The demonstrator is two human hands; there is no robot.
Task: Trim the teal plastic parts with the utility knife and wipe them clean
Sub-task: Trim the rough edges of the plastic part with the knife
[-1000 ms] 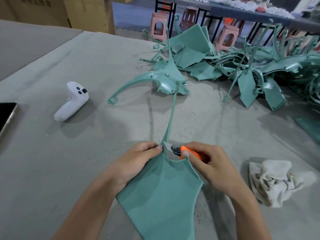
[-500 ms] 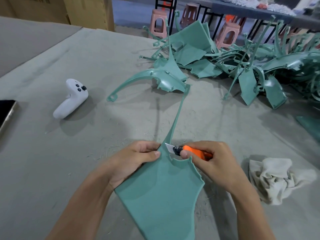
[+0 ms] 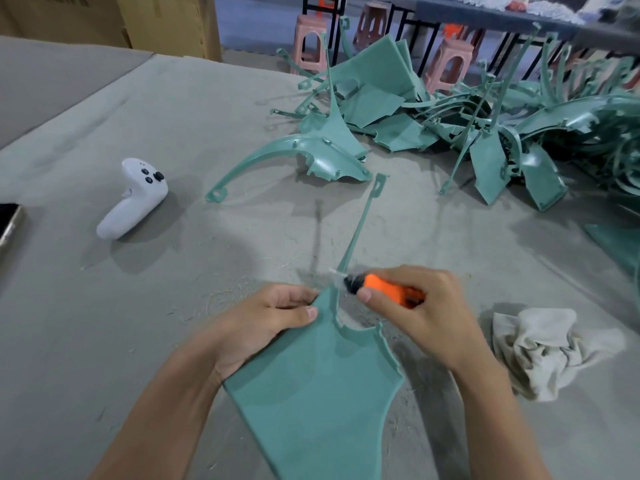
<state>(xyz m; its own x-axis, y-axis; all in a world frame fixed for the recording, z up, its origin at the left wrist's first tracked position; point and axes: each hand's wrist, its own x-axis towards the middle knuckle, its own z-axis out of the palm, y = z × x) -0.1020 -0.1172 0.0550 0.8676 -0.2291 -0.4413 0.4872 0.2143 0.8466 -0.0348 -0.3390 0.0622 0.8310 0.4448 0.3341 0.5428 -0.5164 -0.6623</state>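
Teal part (image 3: 311, 386) lies on the grey table (image 3: 104, 341), pinched at its upper edge by the left hand (image 3: 266, 323), while the right hand (image 3: 422, 313) grips an orange knife (image 3: 374, 285) beside its thin stem, rag (image 3: 543, 348) nearby.

A factory workshop — heaped teal parts (image 3: 381, 98), cardboard cartons (image 3: 166, 22) (plastic stools (image 3: 310, 24) beyond)

Bright overhead light, soft shadows, wide-angle distortion
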